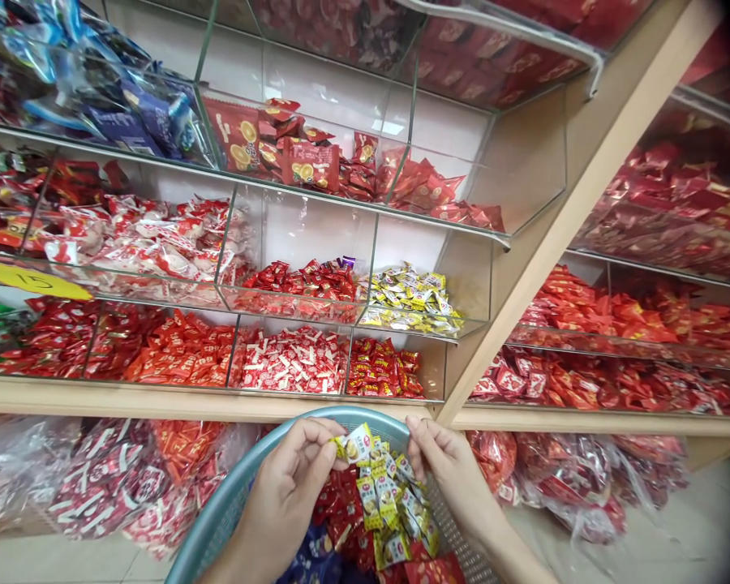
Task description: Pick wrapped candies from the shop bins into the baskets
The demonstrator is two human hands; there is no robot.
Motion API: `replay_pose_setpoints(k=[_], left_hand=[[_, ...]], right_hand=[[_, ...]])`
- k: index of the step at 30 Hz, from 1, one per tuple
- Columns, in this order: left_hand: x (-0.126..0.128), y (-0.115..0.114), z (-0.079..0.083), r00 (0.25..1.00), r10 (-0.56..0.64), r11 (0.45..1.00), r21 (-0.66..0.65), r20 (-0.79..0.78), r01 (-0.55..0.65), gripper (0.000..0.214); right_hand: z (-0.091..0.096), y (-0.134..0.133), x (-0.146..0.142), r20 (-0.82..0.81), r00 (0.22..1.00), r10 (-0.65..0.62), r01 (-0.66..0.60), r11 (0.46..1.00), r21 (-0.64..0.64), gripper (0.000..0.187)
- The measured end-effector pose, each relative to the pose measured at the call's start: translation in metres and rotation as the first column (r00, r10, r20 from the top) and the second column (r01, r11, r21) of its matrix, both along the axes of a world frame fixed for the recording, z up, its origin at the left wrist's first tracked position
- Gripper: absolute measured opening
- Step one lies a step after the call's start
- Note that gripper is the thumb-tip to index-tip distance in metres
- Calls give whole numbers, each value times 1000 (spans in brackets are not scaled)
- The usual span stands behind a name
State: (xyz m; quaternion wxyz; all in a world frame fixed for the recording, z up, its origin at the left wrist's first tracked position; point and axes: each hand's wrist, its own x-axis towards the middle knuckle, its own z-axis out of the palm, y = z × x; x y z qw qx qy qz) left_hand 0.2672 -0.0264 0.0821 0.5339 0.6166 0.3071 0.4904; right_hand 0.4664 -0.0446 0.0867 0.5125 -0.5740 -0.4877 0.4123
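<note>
From the head view, we look down at our two hands over a teal plastic basket (225,487) with a smooth rim and a perforated wall. Our left hand (292,470) has its thumb and index finger clamped on a single wrapped candy (356,444), which is held slightly tilted inside the basket's far rim, just above the pile. Its small, flat wrapper is white in the middle and bright yellow at the ends, with a red mark, dark lettering and a round tan picture; the print is too small for us to read.

Our right hand (441,454) is at the right part of the rim with its fingers curled and its thumb and index finger close together; we cannot tell whether they clamp the rim or something else.

Under the held piece we see a heap of matching yellow-and-white candies (386,491), glossy and lying at mixed angles, beside red packets (341,499) and dark blue packets (319,551).

Beyond the basket, a clear bin of yellow-and-white sweets (410,300) stands on the shelf, next to a bin of red-wrapped sweets (301,285) and above red-and-yellow sweets (380,369). A yellow tag (33,280) reading "15" hangs at the left. Bulging plastic bags (106,478) sit below the wooden ledge (127,397).
</note>
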Motion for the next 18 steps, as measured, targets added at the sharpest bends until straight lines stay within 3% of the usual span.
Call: replay_pose_setpoints(k=[2, 5, 8, 12, 18], left_hand=[[0, -1, 0, 1000, 0, 1000, 23, 17, 0, 10], [0, -3, -2, 1000, -7, 998, 59, 28, 5, 10], [0, -5, -3, 999, -38, 995, 91, 21, 36, 11], [4, -8, -2, 994, -108, 990, 95, 18, 106, 11], [7, -8, -1, 985, -168, 984, 72, 35, 165, 11]], right_hand=[[0, -2, -2, -11, 999, 34, -34, 999, -6, 47], [7, -9, -11, -146, 977, 158, -154, 987, 43, 31], [18, -17, -25, -312, 914, 259, -250, 966, 69, 44], [25, -20, -42, -310, 919, 241, -239, 970, 45, 38], [19, -16, -42, -374, 890, 261, -267, 963, 36, 27]])
